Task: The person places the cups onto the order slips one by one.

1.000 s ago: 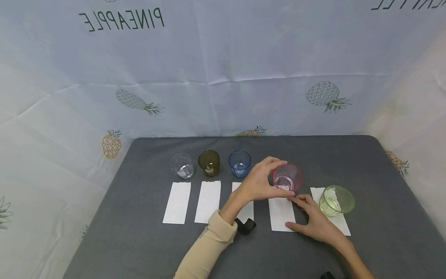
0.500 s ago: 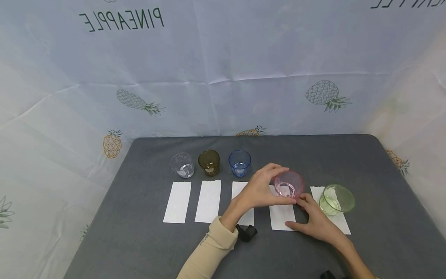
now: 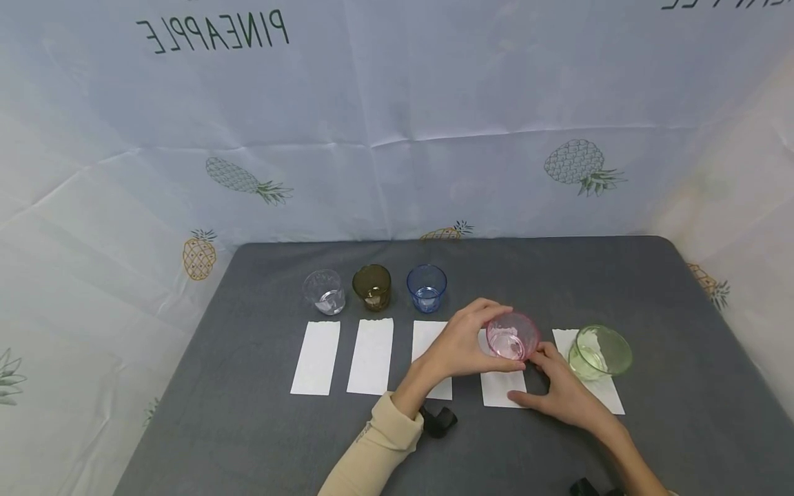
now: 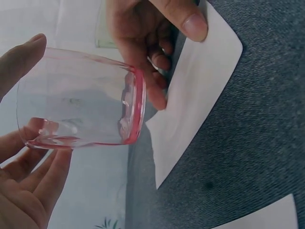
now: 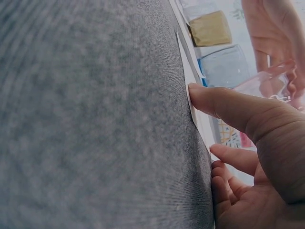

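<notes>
My left hand (image 3: 462, 344) grips a pink-tinted glass cup (image 3: 513, 337) by its sides, between thumb and fingers. In the left wrist view the cup (image 4: 81, 100) is held up, its pink base apart from the paper strip (image 4: 200, 81) beside it. My right hand (image 3: 567, 396) rests at the right edge of that paper strip (image 3: 502, 391), thumb and index finger spread. The right wrist view shows its thumb (image 5: 228, 105) and index fingertip touching the strip. Just right of this hand, a green glass cup (image 3: 598, 355) stands on another paper strip (image 3: 608, 396).
Farther back on the grey table (image 3: 248, 427) stand a clear cup (image 3: 325, 293), a brown cup (image 3: 372, 288) and a blue cup (image 3: 426, 289). Before them lie paper strips, the leftmost (image 3: 315, 358) fully visible. A pineapple-print curtain (image 3: 397, 186) hangs behind.
My left hand has brought the pink cup nearer to me, over the paper strip. The right hand has shifted only slightly, its thumb staying at the strip.
</notes>
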